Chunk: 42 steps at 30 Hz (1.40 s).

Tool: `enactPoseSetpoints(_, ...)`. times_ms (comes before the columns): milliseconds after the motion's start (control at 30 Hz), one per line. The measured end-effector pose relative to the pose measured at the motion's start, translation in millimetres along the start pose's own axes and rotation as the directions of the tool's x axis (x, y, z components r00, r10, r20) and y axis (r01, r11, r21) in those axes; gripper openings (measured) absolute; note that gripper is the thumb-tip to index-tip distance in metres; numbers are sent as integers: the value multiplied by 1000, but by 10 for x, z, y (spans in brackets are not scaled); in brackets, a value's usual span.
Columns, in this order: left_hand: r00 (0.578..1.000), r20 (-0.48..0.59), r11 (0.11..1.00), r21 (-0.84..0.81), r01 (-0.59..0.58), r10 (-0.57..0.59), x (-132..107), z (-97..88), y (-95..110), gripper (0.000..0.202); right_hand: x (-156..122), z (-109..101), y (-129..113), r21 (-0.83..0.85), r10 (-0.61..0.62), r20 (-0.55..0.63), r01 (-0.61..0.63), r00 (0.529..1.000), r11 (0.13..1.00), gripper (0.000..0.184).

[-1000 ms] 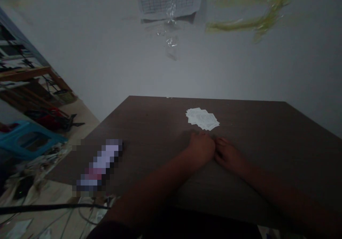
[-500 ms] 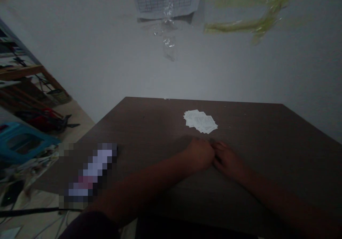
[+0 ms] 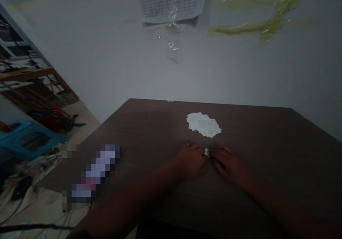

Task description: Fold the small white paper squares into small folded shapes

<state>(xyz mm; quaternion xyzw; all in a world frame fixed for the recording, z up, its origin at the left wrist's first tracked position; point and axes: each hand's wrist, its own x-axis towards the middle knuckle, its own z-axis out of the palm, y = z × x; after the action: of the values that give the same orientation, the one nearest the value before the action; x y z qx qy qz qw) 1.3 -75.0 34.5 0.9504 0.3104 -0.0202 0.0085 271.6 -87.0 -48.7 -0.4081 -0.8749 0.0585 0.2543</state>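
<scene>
Between my two hands a small crumpled piece of white paper (image 3: 206,152) shows, low over the dark brown table (image 3: 149,135). My left hand (image 3: 191,161) is closed, and the paper sticks out at its fingertips. From the other side my right hand (image 3: 227,160) has its fingers drawn together, their tips at the same paper. Much of each grip is dark and hidden. Just beyond my hands lies a loose, fanned pile of white paper slips (image 3: 203,125) with faint print on them.
A blurred-out, phone-like object (image 3: 96,173) lies on the table's left side. Behind the table rises a pale wall (image 3: 128,64) with a taped grid sheet (image 3: 172,0) and yellowish tape (image 3: 240,29). A blue plastic stool (image 3: 32,137) and cables stand off to the left.
My hands have drawn slightly apart, my left one moving left, so the small white paper between them now shows. The whole view has shifted a little.
</scene>
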Motion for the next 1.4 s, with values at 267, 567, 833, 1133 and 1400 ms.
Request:
enactPoseSetpoints(267,1000,-26,998,-56,5,-7,-25,-9,-82,21,-42,56,-34,-28,-1,12,1,1000,1000,38)
enactPoseSetpoints(567,998,-55,996,-87,-13,8,-14,21,-184,27,-7,13,-80,-14,-20,18,20,1000,1000,39)
enactPoseSetpoints(833,995,-57,994,-71,78,-82,-85,67,-94,29,-8,-9,-64,-44,-4,48,6,999,999,44)
enactPoseSetpoints(1133,997,-41,995,-67,68,-71,-83,9,-47,24,-23,-66,-73,-48,-18,46,20,999,999,42)
enactPoseSetpoints(1400,996,-11,992,-88,92,-93,-49,8,-38,26,-7,-113,-111,25,-5,79,3,997,1000,43)
